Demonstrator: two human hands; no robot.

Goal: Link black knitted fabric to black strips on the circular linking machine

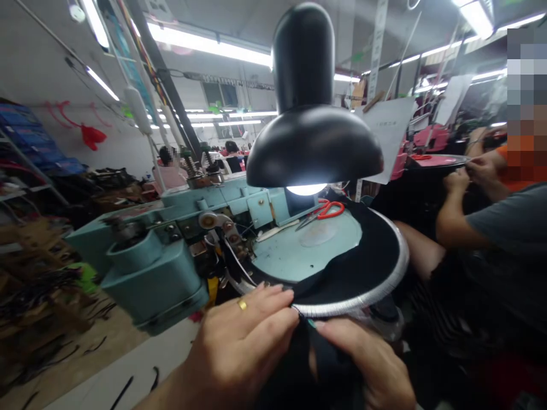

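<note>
The left hand (237,347) and the right hand (363,361) meet at the near edge of a round black fabric panel (350,267), whose rim is bound in silver ribbed trim (354,302). The left grip is narrow: the fingers, one with a gold ring (242,304), curl over the panel just beside the trim, and the thumb is out of view. The right grip is also narrow, pinching the black cloth (329,364) that hangs below the trim. The panel lies across the right end of a teal overlock machine (149,279), overhanging the near edge of its bed (290,256). Red-handled scissors (329,210) lie at the bed's far edge, beneath a lit black desk lamp (307,114). Off to the right are a co-worker's gray sleeve (504,228) and another co-worker's orange sleeve (508,165), with hands (482,168) near a pink round piece (431,161).
</note>
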